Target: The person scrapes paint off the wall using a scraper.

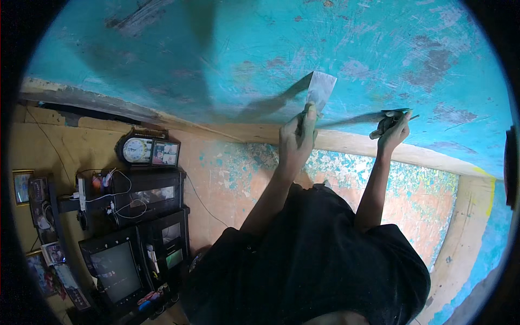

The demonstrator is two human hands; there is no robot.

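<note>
Head view had a black shirt (309, 260) filling the bottom middle, with both bare arms reaching up out of its sleeves. The left forearm (270, 201) slanted up and to the right, while the right forearm (374, 187) went up straighter, with a bit of a bend at the wrist.

The left hand (296, 136) was closed snugly around a scraper (322, 88), thumb up along it and the wide metal blade pointing up at a scuffed turquoise surface (346, 32). Couldn't tell if the blade edge was actually touching. The right hand (397, 133) had its fingers curled tight on some dark tool (385, 124), also up by that surface; hard to make out its exact shape.

Further back was a wall (222, 187) with flaky paint, then off to the left a black cabinet (181, 187) with a TV (115, 271) in it, and a clock (137, 150) above.
</note>
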